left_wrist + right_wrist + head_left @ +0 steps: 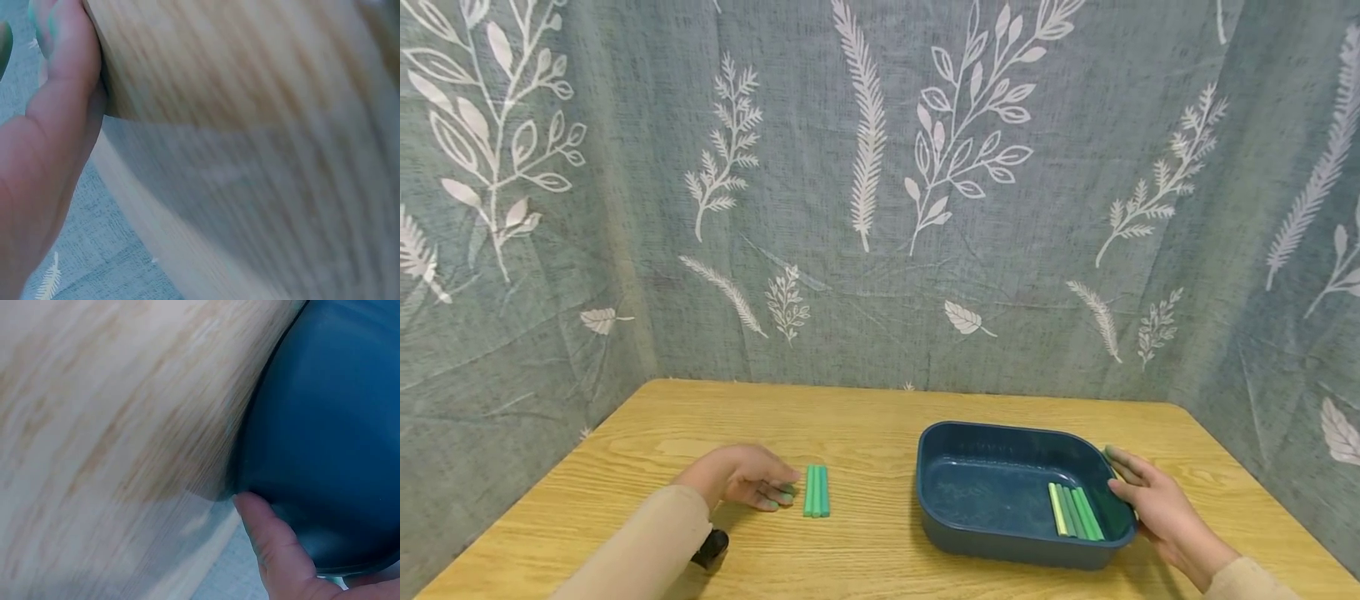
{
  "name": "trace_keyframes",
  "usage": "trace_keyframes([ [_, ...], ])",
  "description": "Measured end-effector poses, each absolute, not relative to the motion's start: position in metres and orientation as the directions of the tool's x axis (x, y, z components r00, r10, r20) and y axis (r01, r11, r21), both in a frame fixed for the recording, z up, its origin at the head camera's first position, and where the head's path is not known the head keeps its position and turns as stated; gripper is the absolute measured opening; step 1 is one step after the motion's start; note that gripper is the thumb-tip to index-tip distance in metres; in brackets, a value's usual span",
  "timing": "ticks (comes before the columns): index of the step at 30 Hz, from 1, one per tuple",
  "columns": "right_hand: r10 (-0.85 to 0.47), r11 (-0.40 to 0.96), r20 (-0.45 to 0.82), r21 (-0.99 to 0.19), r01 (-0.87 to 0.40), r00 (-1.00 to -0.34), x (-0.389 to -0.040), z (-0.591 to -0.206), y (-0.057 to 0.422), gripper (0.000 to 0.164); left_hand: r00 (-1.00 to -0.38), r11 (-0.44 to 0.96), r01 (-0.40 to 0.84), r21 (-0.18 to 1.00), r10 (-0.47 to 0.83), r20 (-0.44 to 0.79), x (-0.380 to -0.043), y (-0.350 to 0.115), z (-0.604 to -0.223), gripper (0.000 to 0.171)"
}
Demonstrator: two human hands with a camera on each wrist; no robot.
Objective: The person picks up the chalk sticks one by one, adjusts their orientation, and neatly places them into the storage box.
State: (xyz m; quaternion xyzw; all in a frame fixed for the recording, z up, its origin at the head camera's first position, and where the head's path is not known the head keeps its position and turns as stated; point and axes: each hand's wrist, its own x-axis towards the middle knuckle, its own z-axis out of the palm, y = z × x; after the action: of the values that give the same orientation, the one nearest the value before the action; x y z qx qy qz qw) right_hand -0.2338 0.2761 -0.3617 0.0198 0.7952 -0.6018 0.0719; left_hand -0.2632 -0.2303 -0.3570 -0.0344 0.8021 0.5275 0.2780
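Three green chalk sticks [817,492] lie side by side on the wooden table. My left hand [758,479] is just left of them, fingers loosely bent with nothing between them; green marks show on its fingertips. In the left wrist view part of that hand [56,112] appears at the left edge, and the sticks are out of sight. To the right stands a dark blue tub [992,546] with several yellow and green chalk sticks [1075,512] in its right end. My right hand [1153,500] holds the tub's right rim, its finger [275,537] against the outer wall.
A small black object [711,550] is by the left sleeve. The wooden table [850,417] ends at a grey-green curtain [865,317] with white leaf prints, which also hangs along both sides.
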Motion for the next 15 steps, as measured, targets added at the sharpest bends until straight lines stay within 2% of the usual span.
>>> trace_keyframes([
  [15,-0.062,0.276,-0.148,-0.953,0.125,-0.987,-0.2345,-0.3615,0.2767,0.06,-0.858,0.485,-0.353,0.8,0.172,-0.483,-0.265,-0.2255,-0.3583,0.031],
])
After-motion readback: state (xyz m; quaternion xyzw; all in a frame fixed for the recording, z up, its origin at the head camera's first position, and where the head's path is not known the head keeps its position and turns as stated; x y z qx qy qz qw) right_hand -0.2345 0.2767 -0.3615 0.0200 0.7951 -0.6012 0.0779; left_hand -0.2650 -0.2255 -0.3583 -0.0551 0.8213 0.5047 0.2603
